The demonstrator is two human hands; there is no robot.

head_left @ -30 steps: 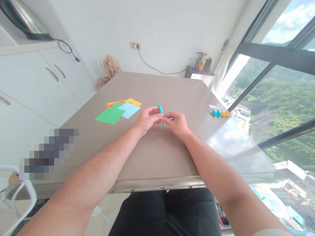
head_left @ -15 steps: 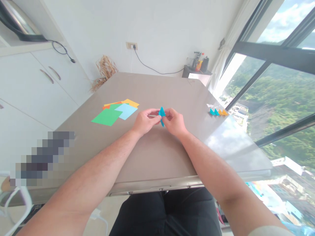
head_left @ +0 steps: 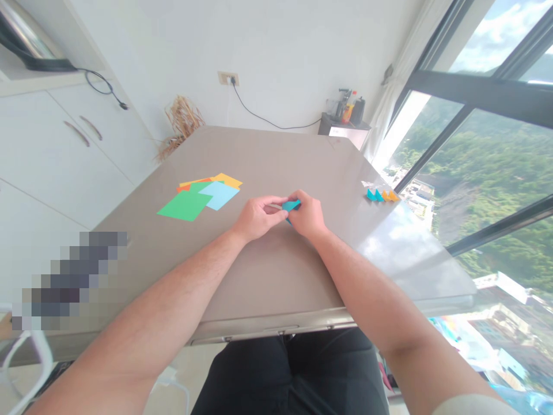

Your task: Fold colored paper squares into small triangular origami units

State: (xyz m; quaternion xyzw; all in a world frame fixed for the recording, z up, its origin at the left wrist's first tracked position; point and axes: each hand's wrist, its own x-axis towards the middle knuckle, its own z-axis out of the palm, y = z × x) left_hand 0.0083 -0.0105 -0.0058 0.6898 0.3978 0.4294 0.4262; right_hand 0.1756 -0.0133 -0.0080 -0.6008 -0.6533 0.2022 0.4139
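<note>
Counter (head_left: 276,276): greyish-brown, broad, smooth; carries the paper stock and the small finished shapes.

Loose sheets, overlapping, to the left beyond the left forearm: green sheet (head_left: 184,206), nearest and largest in view; light blue sheet (head_left: 220,195), lying over the green one's corner; yellow-orange sheet (head_left: 228,180), behind; orange sheet (head_left: 183,188), mostly covered.

Left grip (head_left: 256,218): bare hand, fingers extended, thumb apart from the index finger along its length and nearing it at the tips; tips on the left side of the folded blue paper.

Right grip (head_left: 310,218): bare hand, fingers curled, thumb and fingers pinched closely on the right side of the same piece.

Folded blue paper (head_left: 291,206): between the two grips, at the fingertips, well apart from the loose sheets; contact with the counter cannot be told. Bright blue, small, pointed toward the right grip; a lighter upper face shows, with a darker part beneath. Remainder hidden by fingers; full outline not legible.

Small folded shapes, one row near the right edge: two blue shapes (head_left: 379,196), then two orange shapes (head_left: 390,196), peaked, closely set.
</note>
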